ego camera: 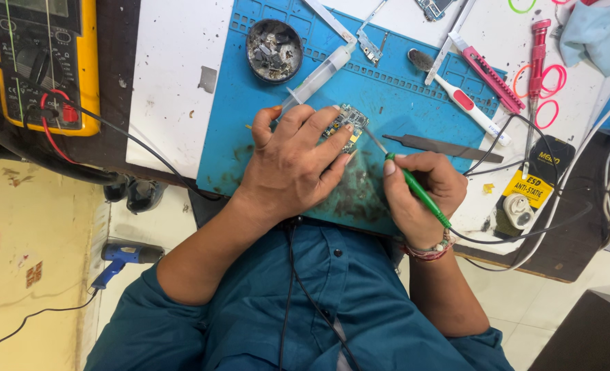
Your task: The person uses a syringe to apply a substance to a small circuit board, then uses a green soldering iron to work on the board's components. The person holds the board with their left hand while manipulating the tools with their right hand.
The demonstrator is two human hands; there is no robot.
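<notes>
Pressing down on a small, densely populated circuit board (347,125), the person's left hand (292,161) lies flat with fingers spread, fingertips pinning the board against the blue silicone work mat (394,93) near the mat's middle, a little toward its near edge. The right hand (423,196) is closed in a pen grip around a slim green-handled soldering iron (418,191), whose thin metal tip slants up and left to meet the board's right edge just beside the left fingertips; its black cable trails off toward the tabletop's right side. Judging by this, the work in hand is a touch of soldering or rework on one spot of the board, and the next move would seem to call for a steady tip on a tiny pad while the left hand keeps the board from sliding. Just beyond the left hand a clear plastic syringe (318,74) lies slanted across the mat, and a round metal tin of small scraps (274,49) sits toward the mat's far edge. A flat grey metal file (442,146) rests on the mat to the right of the board, with a white-and-red toothbrush (466,103) beyond it. A yellow multimeter (43,62) stands at the tabletop's far left corner.
</notes>
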